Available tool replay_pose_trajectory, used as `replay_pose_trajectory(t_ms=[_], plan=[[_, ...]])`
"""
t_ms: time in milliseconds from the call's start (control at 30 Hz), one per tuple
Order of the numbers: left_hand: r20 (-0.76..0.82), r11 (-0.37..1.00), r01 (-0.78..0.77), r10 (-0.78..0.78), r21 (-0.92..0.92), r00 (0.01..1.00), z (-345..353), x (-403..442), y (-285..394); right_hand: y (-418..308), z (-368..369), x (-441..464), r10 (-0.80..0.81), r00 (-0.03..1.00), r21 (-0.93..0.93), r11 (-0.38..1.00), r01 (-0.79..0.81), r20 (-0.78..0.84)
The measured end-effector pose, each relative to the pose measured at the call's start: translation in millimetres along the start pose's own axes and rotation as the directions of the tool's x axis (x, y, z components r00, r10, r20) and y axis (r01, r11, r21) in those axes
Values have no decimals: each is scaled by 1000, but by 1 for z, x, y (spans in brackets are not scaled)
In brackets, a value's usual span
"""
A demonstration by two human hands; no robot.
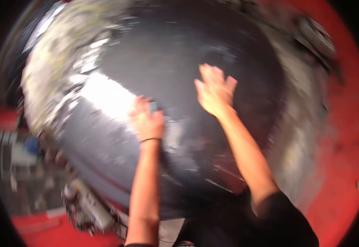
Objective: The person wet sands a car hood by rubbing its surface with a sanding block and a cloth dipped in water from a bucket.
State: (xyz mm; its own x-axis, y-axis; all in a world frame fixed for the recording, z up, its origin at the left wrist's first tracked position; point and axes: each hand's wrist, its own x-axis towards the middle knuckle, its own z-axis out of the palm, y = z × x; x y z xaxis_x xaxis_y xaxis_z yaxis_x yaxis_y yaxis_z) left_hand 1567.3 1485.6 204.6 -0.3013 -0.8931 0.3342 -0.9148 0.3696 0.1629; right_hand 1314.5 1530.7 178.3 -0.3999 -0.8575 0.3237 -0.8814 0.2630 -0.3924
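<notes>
A large dark, glossy sheet [159,61] spreads under both hands, with a bright glare patch on its left part. On that glare's right edge is my left hand [146,119], fingers apart, with a small teal thing at one finger and a thin dark band at the wrist. Farther right and forward, my right hand [215,88] is spread over the dark surface and holds nothing. Motion blur hides whether the palms press on the sheet.
Crumpled, pale, shiny material [47,78] borders the sheet at the left. A grey cylindrical device [93,208] stands at the lower left, near a blurred rack [23,154]. Red floor [340,164] and a grey rounded object [316,37] are at the right.
</notes>
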Motion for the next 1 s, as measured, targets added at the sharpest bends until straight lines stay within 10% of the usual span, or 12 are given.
replay_pose_trajectory(t_ms=[133,300,533,667,733,867,1000], plan=[[-70,989,112,-119,-99,990,52,-49,66,85,-2,-95,-101,975,-145,981,131,197],[-57,976,164,-174,-142,983,82,-56,115,246,10,6,-30,991,-223,973,60,132],[208,984,180,-177,7,962,45,-59,146,233,26,-9,34,987,-369,929,26,155],[99,954,296,-290,-43,952,61,-55,80,179,20,-16,173,966,-378,922,-89,195],[40,950,300,-297,-93,954,71,-44,70,105,24,-71,-99,947,-526,812,254,304],[-26,970,236,-238,-50,971,69,-50,84,101,-2,-124,-238,938,-46,965,257,251],[-62,972,226,-230,-69,971,69,-50,81,156,10,-21,-13,983,-48,999,21,180]])
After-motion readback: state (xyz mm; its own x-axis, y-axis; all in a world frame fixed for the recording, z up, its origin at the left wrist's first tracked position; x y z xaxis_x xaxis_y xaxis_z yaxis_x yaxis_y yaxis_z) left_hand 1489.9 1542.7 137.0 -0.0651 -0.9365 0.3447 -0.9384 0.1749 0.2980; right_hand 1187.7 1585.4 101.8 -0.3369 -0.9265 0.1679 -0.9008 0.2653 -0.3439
